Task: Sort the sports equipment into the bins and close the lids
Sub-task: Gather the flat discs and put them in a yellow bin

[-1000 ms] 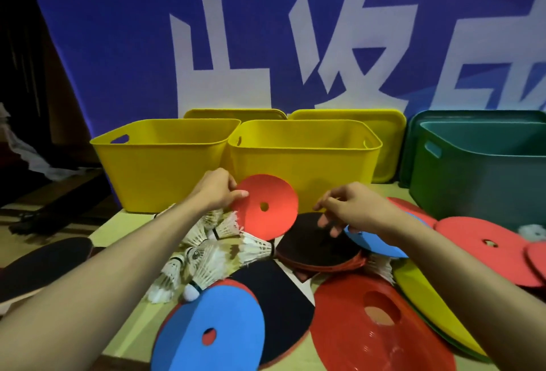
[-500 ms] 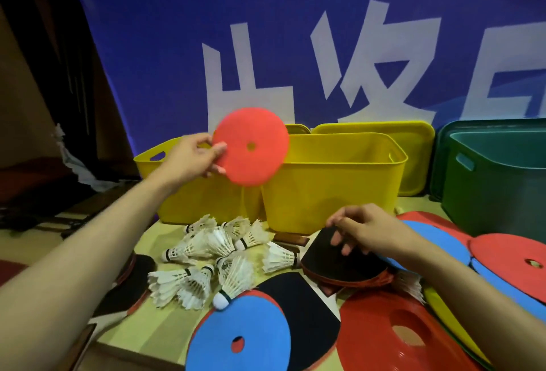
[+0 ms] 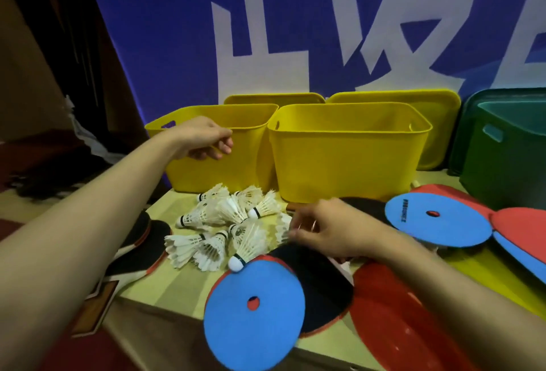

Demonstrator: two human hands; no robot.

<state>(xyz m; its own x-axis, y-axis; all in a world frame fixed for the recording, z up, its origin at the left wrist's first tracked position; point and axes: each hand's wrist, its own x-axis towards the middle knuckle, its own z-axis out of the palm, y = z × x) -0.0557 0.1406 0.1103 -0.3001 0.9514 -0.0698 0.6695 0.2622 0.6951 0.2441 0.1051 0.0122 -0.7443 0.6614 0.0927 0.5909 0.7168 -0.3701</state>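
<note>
Yellow plastic sits just under our left hand (image 3: 204, 140), which hangs at the near rim of the left yellow bin (image 3: 212, 161) with its fingers loosely curled and nothing in them. Our right hand (image 3: 322, 230) is low over the worktop (image 3: 177, 285), fingertips drawn together at the feathers of a shuttlecock (image 3: 282, 227) on the right edge of the white shuttlecock pile (image 3: 224, 229); whether it already pinches the feathers we cannot tell.

To do this step well, we judge it best to take the shuttlecock lightly by the skirt or the cork, lift it straight up clear of its neighbours, and carry it over a bin rim before letting go, since crushed feathers and a scattered pile are the risks.

Around the hand, a black paddle (image 3: 319, 279) lies partly under a blue disc (image 3: 254, 311), and a red disc (image 3: 393, 320) rests beside them. Another blue disc (image 3: 437, 220) lies to the right, overlapping red ones. The right yellow bin (image 3: 348, 158) stands just behind the pile, a green bin (image 3: 508, 164) further right, all open. Two yellow lids (image 3: 413, 99) lean behind the bins. More paddles (image 3: 139, 249) lie at the left edge of the worktop. The near disc and paddle crowd the pile's front.
</note>
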